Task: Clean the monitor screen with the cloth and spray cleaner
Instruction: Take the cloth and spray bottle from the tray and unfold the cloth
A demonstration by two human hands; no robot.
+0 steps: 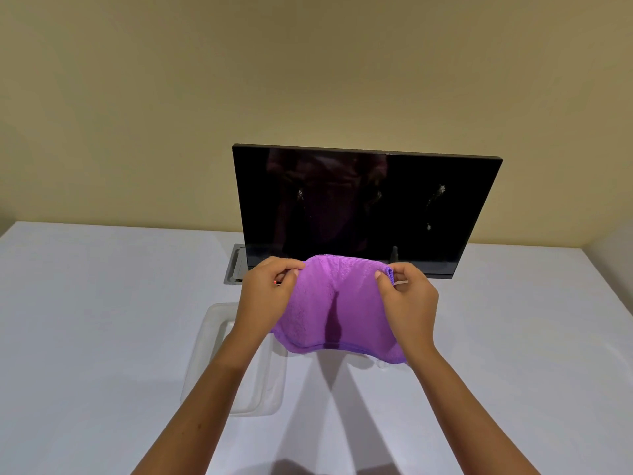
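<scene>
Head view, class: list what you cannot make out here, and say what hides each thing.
- Monitor stand: hidden behind the purple cloth and both hands.
- Spray cleaner: no bottle can be identified in the head view.
- Clear plastic tray: partly covered by the left forearm.
- Left hand and right hand fingers: their tips are tucked behind the cloth.
- Screen specks: too small to identify.

We observe even, moderately bright indoor lighting with a warm cast on the plain beige wall (pixel 308 63). The white matte table top (pixel 85 320) shows soft grey forearm shadows running toward 6 o'clock, so the light arrives from above and ahead. The black glossy flat monitor screen (pixel 363 207) carries a dim reflection and pale speckled streaks toward 3 o'clock. Focus is acceptable at centre. Wide-angle distortion bends the table edges at 9 and 3 o'clock.
</scene>
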